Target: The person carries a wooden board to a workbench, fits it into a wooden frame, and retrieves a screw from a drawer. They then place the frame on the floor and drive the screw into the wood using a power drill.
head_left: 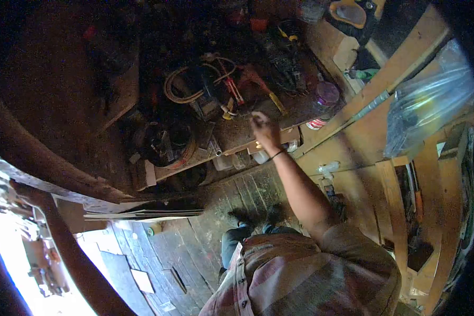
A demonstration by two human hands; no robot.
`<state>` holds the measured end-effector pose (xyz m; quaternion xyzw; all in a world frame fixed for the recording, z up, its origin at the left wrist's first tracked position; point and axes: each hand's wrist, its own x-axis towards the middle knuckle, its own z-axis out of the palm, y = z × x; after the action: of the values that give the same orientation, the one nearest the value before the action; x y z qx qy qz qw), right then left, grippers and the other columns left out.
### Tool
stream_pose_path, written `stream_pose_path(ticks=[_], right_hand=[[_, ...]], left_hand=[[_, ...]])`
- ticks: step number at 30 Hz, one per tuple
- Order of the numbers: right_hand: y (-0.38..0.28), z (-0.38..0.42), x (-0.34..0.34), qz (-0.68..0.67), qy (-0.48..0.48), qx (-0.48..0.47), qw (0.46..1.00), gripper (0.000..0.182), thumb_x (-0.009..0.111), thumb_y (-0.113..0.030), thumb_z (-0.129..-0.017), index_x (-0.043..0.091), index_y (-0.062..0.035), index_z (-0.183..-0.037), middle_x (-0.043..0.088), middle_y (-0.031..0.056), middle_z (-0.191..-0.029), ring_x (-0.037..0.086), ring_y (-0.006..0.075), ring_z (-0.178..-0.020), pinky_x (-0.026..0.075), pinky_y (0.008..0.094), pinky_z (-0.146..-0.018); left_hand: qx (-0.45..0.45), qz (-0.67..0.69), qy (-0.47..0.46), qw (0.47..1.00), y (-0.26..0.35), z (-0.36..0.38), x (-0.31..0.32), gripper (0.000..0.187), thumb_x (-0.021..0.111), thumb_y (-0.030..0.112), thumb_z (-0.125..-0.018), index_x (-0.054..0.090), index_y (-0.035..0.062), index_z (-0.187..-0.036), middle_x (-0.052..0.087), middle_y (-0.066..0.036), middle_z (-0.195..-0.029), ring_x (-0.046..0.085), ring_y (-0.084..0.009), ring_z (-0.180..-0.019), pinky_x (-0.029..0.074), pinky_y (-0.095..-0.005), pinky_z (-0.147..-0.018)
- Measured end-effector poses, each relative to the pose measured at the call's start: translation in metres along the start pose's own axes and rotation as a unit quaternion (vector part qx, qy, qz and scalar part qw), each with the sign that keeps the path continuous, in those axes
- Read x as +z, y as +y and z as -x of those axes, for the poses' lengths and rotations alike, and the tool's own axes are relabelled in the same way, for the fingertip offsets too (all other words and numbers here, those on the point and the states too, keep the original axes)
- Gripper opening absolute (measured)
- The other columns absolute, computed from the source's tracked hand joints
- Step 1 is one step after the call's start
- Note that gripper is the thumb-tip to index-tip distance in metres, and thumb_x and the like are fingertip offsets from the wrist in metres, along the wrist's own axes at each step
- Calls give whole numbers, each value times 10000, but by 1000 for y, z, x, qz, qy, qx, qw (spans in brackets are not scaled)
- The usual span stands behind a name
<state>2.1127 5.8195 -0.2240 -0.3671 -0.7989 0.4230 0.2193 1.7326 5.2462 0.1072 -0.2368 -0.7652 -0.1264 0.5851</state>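
My right hand [265, 129] reaches forward over the front edge of a dark wooden bench [242, 131], a dark band round its wrist. Its fingers are loosely bent and partly apart, with nothing seen in them. Just ahead and to the left lie a small yellow-ended tool [228, 114] and a red-handled tool [234, 90]. A tool with a yellow grip [277, 104] lies close beyond the fingertips. Further left, a tan cable [169, 90] is coiled among dim tools. My left hand is out of view.
A jar with a purple lid [327, 94] stands at the bench's right end, above a red-and-white can [316, 124]. A clear plastic bag [429, 105] hangs at right. An orange-handled tool [418, 203] sits between wooden uprights. Thin sheets [147, 214] jut out at left, above the plank floor [195, 245].
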Motion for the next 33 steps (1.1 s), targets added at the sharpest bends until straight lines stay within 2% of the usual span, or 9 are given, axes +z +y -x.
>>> stream_pose_path(ticks=[3, 9, 11, 17, 18, 24, 25, 26, 33], right_hand=[[14, -49, -21, 67, 203, -173, 961, 206, 600, -268, -890, 670, -135, -1032, 681, 133, -824, 671, 300, -794, 510, 381, -669], [33, -139, -29, 337, 100, -255, 901, 254, 513, -181, -915, 657, -110, -1111, 589, 154, -1217, 645, 350, -899, 523, 453, -775], [13, -142, -35, 428, -85, -192, 879, 290, 493, -151, -920, 631, -100, -1170, 501, 137, -1350, 631, 367, -936, 529, 461, -814], [-13, -131, -44, 378, -94, -217, 895, 336, 465, -136, -924, 566, -61, -1236, 500, 166, -1348, 626, 361, -945, 516, 474, -827], [8, -147, -30, 379, -97, -221, 893, 336, 465, -136, -924, 566, -61, -1236, 500, 166, -1348, 626, 361, -945, 516, 474, -827], [17, -145, -28, 279, 91, -384, 875, 288, 555, -102, -908, 536, -56, -1192, 625, 150, -1129, 640, 285, -808, 518, 353, -698], [3, -112, -32, -76, 24, -182, 980, 244, 586, -123, -908, 556, -58, -1141, 632, 128, -1067, 638, 235, -834, 510, 326, -682], [-3, -80, -35, -416, -46, 57, 907, 206, 617, -144, -907, 576, -60, -1091, 640, 106, -1005, 636, 184, -859, 502, 300, -666], [57, 65, -18, -547, -101, 160, 815, 197, 636, -44, -880, 600, 8, -1066, 667, 122, -1022, 660, 225, -948, 566, 332, -863]], left_hand=[[-20, -13, 5, 1000, 19, -2, -5, 503, 599, 344, -869, 479, -23, -1193, 610, -213, -1050, 621, -341, -914, 520, -458, -853], [-65, 219, -22, 973, 61, -8, -17, 384, 579, 258, -872, 509, -8, -1140, 616, -187, -1030, 614, -317, -894, 510, -436, -826], [-25, 50, 22, 998, 86, -11, -23, 361, 522, 270, -897, 506, -8, -1126, 617, -184, -1009, 606, -298, -839, 497, -448, -806], [-12, 39, 49, 998, 100, -9, -21, 379, 486, 326, -931, 507, 11, -1140, 638, -187, -996, 628, -308, -837, 486, -465, -748], [-144, 72, -13, 987, 107, -15, -27, 337, 524, 311, -903, 518, 31, -1090, 650, -174, -956, 637, -290, -783, 498, -447, -715], [-5, 4, 44, 999, 95, -11, -20, 315, 592, 290, -856, 505, 49, -1038, 647, -145, -901, 635, -284, -738, 513, -418, -680], [-2, -3, 41, 999, 96, -11, -22, 328, 600, 287, -851, 500, 45, -1049, 644, -147, -908, 635, -287, -741, 516, -419, -681], [1, -9, 38, 999, 96, -12, -24, 341, 608, 283, -847, 496, 41, -1059, 641, -149, -915, 635, -291, -744, 520, -419, -682], [24, -44, 29, 998, 83, -14, -25, 449, 664, 259, -814, 463, 14, -1132, 620, -162, -964, 636, -314, -767, 543, -420, -688]])
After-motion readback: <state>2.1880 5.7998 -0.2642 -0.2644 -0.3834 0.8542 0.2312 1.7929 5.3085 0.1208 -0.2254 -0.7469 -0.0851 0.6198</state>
